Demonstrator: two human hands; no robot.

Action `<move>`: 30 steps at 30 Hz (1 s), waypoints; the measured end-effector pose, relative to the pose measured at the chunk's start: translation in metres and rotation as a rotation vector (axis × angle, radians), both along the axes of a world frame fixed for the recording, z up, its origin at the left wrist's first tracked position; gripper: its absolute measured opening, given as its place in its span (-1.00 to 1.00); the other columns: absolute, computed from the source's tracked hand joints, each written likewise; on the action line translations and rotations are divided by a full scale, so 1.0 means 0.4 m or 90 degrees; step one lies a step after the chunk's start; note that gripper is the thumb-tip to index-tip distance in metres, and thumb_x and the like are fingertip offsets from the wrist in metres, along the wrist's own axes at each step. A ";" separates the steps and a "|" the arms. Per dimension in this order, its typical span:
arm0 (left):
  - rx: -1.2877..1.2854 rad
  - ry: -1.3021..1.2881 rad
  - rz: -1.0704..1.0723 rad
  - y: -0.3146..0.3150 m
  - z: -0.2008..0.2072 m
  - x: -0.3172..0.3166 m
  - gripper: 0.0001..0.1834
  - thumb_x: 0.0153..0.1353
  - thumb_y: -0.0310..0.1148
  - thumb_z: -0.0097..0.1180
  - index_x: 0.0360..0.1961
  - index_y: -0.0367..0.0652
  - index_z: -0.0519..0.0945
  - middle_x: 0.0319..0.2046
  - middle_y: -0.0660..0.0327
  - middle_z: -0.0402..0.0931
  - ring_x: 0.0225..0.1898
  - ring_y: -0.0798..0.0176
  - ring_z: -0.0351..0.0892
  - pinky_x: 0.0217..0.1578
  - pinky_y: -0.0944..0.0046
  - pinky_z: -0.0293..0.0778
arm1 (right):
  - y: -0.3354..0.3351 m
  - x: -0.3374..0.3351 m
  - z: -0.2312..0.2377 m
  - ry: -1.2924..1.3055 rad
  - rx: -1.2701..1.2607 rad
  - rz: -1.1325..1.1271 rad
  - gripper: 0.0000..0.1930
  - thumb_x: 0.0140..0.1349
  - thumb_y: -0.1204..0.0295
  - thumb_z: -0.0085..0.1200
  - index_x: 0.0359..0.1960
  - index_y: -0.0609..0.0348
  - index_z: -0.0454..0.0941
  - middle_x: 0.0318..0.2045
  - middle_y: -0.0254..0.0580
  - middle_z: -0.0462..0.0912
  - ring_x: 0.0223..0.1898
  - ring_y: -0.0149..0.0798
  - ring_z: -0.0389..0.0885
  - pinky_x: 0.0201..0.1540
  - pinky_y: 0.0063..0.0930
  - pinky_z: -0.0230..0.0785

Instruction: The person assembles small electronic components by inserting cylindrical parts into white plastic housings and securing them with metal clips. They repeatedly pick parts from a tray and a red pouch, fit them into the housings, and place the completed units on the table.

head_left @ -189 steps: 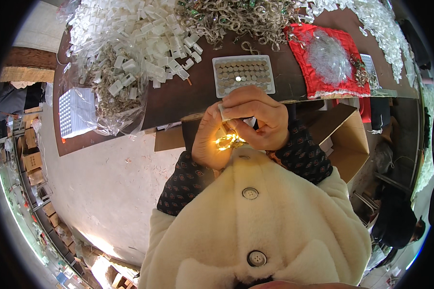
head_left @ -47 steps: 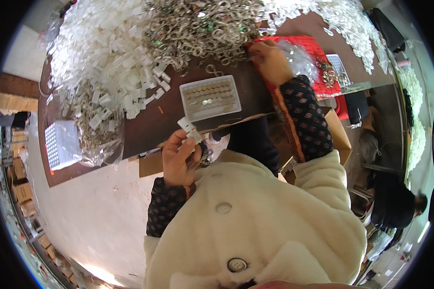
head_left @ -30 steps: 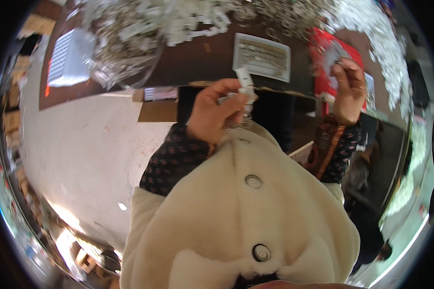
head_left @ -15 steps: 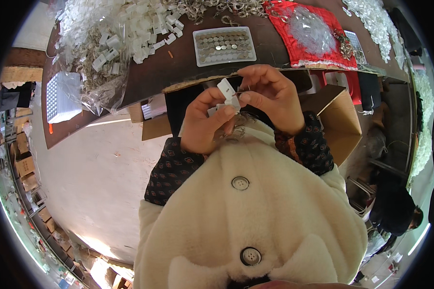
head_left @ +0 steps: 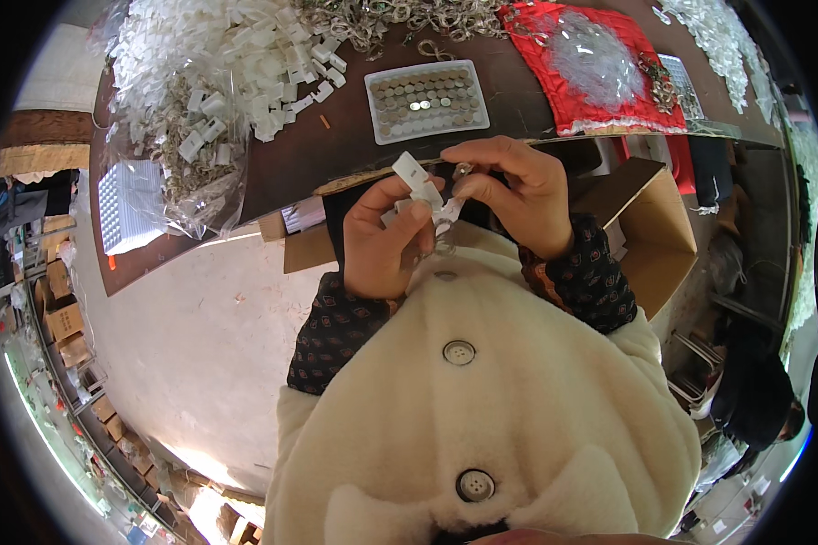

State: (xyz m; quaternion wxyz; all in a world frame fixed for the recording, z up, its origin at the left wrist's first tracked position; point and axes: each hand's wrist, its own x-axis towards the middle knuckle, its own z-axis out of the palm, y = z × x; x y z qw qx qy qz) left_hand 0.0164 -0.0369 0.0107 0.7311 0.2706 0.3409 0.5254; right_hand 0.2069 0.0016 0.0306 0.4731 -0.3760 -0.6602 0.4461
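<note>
Close in front of my coat, my left hand (head_left: 382, 238) is closed around a small white plastic casing (head_left: 413, 175), which sticks up tilted past the thumb and index finger. A loop of thin pale wire hangs below the casing, between the hands. My right hand (head_left: 523, 195) is just to the right, thumb and index finger pinching a small shiny metallic piece (head_left: 463, 169); its exact kind is too small to tell. On the table beyond stands a white plastic tray (head_left: 432, 134) with rows of coin-like discs (head_left: 427, 104), a few of them brighter.
At the table's left is a heap of white plastic casings (head_left: 236, 45), with a clear bag of wired parts (head_left: 200, 136) and a white gridded tray stack (head_left: 123, 204) nearer. A red cloth (head_left: 536, 59) bears clear plastic pieces. An open cardboard box (head_left: 659, 245) stands below right; another person (head_left: 754, 381) is farther right.
My right fingers have lifted slightly, and the metallic piece now shows between them. The white casing is tilted a little more to the left. The whole view has shifted slightly.
</note>
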 end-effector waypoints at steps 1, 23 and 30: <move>0.005 0.001 0.012 0.004 -0.002 -0.001 -0.61 0.26 -0.32 0.25 0.05 -0.28 0.53 -0.14 0.19 0.61 -0.55 0.47 0.41 -0.59 0.51 0.28 | 0.003 -0.004 0.006 -0.052 0.032 -0.008 -0.67 0.15 0.61 0.27 -0.01 0.26 0.64 -0.21 -0.16 0.65 -0.26 -0.31 0.67 -0.16 -0.52 0.52; 0.099 0.045 0.155 0.039 -0.018 -0.015 -0.68 0.19 -0.61 0.23 -0.01 -0.20 0.61 -0.21 0.11 0.65 -0.52 0.37 0.52 -0.55 0.41 0.45 | 0.022 -0.076 0.056 -0.046 -0.003 -0.025 -0.83 0.15 0.63 0.24 -0.21 0.23 0.68 -0.35 -0.21 0.67 -0.42 -0.45 0.60 -0.40 -0.60 0.42; 0.165 0.049 0.143 0.042 -0.035 -0.028 -0.66 0.16 -0.61 0.27 -0.01 -0.21 0.61 -0.19 0.08 0.66 -0.48 0.39 0.53 -0.53 0.43 0.45 | 0.025 -0.059 0.074 0.016 -0.176 0.064 -0.83 0.19 0.68 0.20 -0.18 0.30 0.67 -0.28 -0.26 0.67 -0.35 -0.53 0.61 -0.33 -0.66 0.44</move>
